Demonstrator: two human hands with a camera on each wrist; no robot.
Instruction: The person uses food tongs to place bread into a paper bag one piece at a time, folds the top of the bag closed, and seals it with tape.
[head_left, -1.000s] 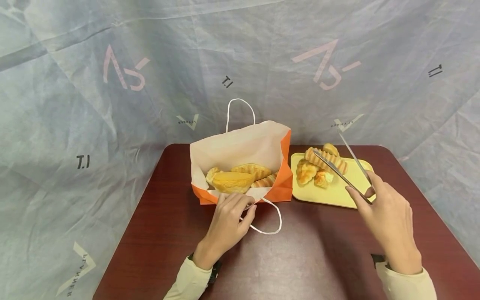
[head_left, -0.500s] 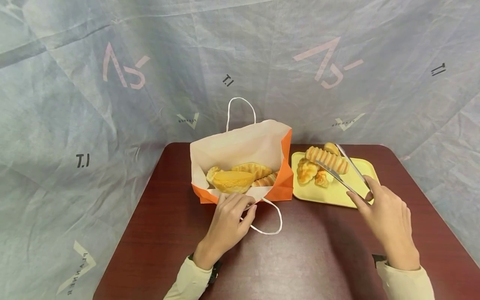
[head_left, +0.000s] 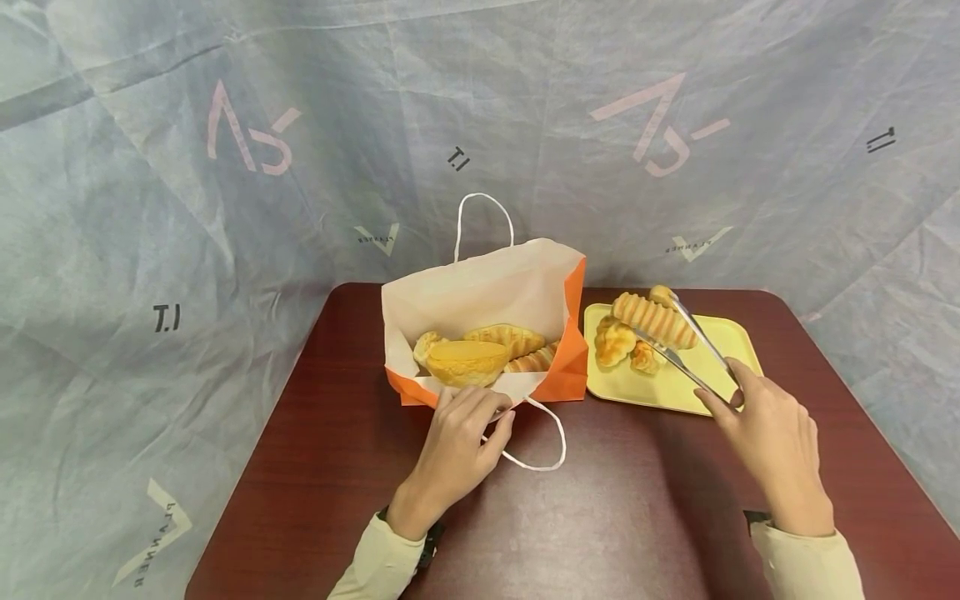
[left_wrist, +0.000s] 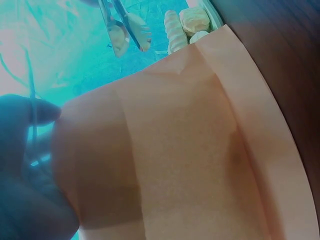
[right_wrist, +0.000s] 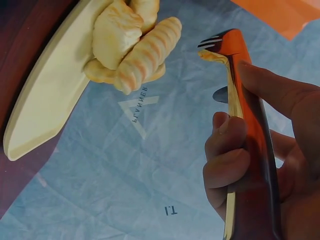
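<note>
Ridged bread [head_left: 654, 320] and smaller buns [head_left: 615, 343] are left on the tray [head_left: 732, 337] beyond our right hand [head_left: 774, 433], which holds spread tongs [head_left: 678, 361]; several loaves [head_left: 467, 362] already lie in the paper bag [head_left: 567, 367] our left hand [head_left: 456, 446] grips.

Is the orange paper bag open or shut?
Open: in the head view the orange paper bag gapes, its white inside and the bread pieces in it visible, and the left hand grips its near edge.
</note>
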